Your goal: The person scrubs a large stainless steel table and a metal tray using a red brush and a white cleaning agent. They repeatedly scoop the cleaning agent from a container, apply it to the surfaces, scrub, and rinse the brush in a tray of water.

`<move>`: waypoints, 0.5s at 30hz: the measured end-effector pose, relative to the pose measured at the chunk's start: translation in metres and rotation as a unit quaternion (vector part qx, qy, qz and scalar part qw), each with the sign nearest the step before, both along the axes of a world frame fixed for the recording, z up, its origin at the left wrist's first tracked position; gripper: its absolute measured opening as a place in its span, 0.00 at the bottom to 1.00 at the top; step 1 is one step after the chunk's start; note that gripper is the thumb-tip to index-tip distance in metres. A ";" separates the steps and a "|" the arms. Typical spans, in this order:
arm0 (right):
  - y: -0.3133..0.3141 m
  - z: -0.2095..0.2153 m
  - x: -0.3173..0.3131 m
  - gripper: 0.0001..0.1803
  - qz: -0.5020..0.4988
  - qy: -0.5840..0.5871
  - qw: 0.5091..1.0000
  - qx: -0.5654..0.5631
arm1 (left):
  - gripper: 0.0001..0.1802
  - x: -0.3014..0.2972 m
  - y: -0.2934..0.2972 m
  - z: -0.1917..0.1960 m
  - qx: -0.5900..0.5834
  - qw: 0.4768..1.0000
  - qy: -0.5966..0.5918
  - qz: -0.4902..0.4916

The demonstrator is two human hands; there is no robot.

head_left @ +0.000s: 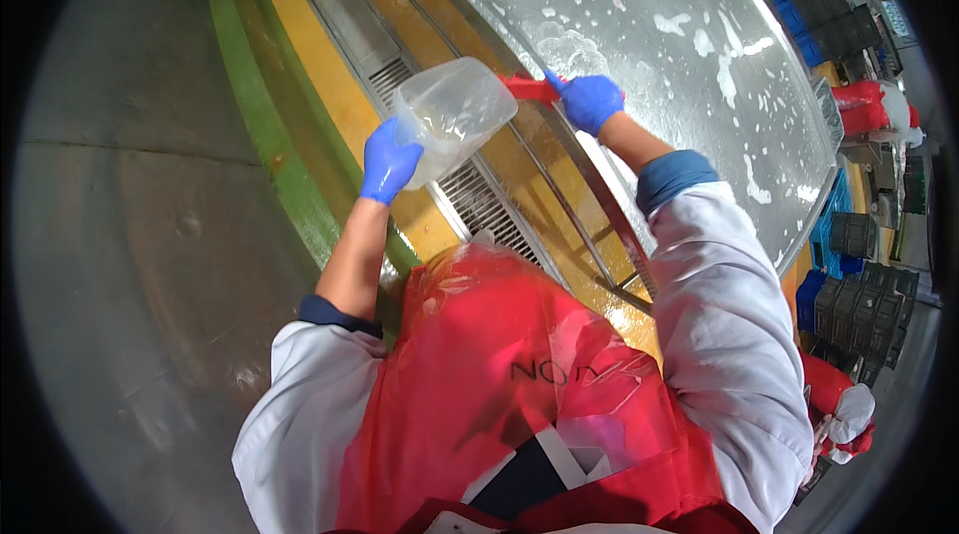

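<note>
My left hand, in a blue glove, grips the side of a clear plastic tub. The tub is tilted in front of me over the floor drain, beside the metal table. My right hand, gloved in blue too, closes around a red plastic tool at the table's near edge. One end of this tool reaches to the tub's rim; what kind of tool it is, I cannot make out. White foam and water lie scattered over the tabletop.
A drain grate runs along the wet yellow floor, bordered by a green curb. On the left stands a grey wall. Stacked dark crates and two people in red and white are at the far right.
</note>
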State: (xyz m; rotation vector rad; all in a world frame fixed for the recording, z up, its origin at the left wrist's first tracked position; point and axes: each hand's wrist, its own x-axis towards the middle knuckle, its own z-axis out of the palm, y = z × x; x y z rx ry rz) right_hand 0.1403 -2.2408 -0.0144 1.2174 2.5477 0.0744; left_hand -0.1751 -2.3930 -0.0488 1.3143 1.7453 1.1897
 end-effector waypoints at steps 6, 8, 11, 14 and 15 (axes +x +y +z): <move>-0.113 -0.013 0.144 0.28 -0.160 0.067 0.970 -0.172 | 0.13 -0.010 -0.037 -0.014 0.046 0.999 -0.026 0.011; -0.207 -0.004 0.180 0.32 -0.248 0.090 0.952 -0.153 | 0.13 0.001 -0.047 0.003 0.022 0.999 0.023 0.000; -0.306 0.000 0.202 0.34 -0.348 0.108 0.923 -0.120 | 0.12 0.021 -0.061 0.020 0.022 0.999 0.011 -0.035; -0.333 -0.013 0.230 0.34 -0.376 0.139 0.912 -0.085 | 0.14 0.051 -0.065 0.024 0.045 0.995 -0.028 -0.084; -0.352 -0.021 0.241 0.34 -0.412 0.175 0.892 -0.066 | 0.14 0.063 -0.066 0.025 0.052 0.992 -0.040 -0.106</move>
